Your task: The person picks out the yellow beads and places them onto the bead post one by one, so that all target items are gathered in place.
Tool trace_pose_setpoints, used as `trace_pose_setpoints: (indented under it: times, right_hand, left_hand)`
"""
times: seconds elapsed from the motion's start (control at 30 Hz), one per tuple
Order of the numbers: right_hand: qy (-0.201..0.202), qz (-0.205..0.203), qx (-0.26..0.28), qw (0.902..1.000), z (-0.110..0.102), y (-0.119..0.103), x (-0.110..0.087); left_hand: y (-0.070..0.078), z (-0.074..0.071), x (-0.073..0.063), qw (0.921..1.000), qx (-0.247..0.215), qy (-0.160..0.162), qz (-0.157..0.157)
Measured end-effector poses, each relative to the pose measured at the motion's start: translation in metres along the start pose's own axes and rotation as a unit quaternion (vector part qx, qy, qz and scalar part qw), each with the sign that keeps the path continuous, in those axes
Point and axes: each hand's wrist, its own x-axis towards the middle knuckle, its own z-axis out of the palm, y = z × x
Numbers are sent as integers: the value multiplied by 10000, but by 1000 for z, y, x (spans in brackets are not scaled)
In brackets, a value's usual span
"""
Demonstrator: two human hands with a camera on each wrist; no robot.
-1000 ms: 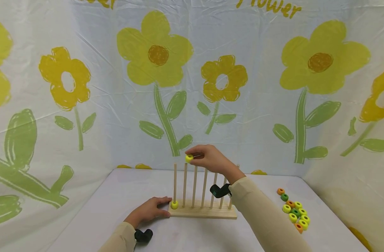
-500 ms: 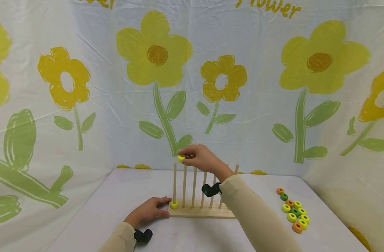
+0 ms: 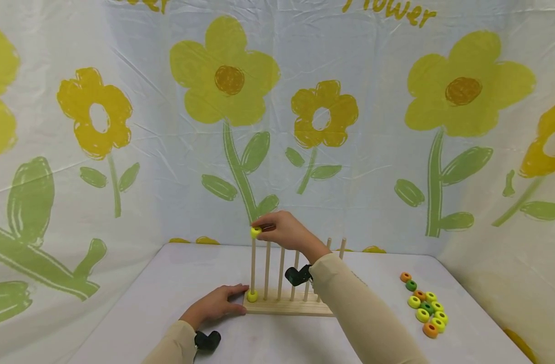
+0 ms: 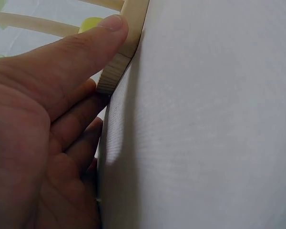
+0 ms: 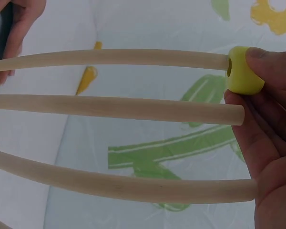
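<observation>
My right hand (image 3: 287, 232) pinches a yellow bead (image 3: 255, 232) between thumb and fingers, at the very top of the leftmost peg (image 3: 253, 263). In the right wrist view that peg's tip meets the hole of the yellow bead (image 5: 245, 71); the neighbouring peg (image 5: 133, 107) ends near the fingers. Another yellow bead (image 3: 252, 296) sits at the foot of the same peg. My left hand (image 3: 217, 303) holds the left end of the wooden peg rack's base (image 3: 291, 307), thumb at the front corner and fingers at the back. The right forearm hides part of the rack.
Several loose beads, among them a green bead (image 3: 411, 285), an orange bead (image 3: 430, 330) and a yellow bead (image 3: 414, 302), lie in a cluster on the right of the white table (image 3: 168, 283). A flower-printed cloth (image 3: 373, 192) hangs behind and at both sides.
My right hand has moved left with the yellow bead, from above the second peg to the leftmost peg, and lowered it onto that tip. The left hand keeps its place.
</observation>
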Motion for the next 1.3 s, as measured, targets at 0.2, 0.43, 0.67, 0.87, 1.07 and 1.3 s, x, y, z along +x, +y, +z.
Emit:
trace_pose_setpoints:
  times: [0.2, 0.43, 0.67, 0.87, 1.07, 1.3]
  right_hand:
    - [-24, 24, -133, 9999, 2, -1, 2]
    - [-76, 137, -300, 9994, 3, -3, 2]
    - [-107, 205, -393, 9990, 3, -5, 0]
    - [-101, 171, -499, 9986, 2, -6, -1]
    - [-101, 84, -482, 9988, -2, -6, -5]
    - [-34, 59, -348, 9994, -12, -5, -18]
  left_hand:
    - [1, -2, 0, 10000, 71, -2, 7]
    - [1, -2, 0, 9999, 55, -20, 114]
    - [2, -2, 0, 9999, 35, -17, 164]
    - [2, -2, 2, 10000, 41, -3, 83]
    - [0, -1, 2, 10000, -14, 27, -82]
    - [-1, 2, 0, 9999, -51, 48, -88]
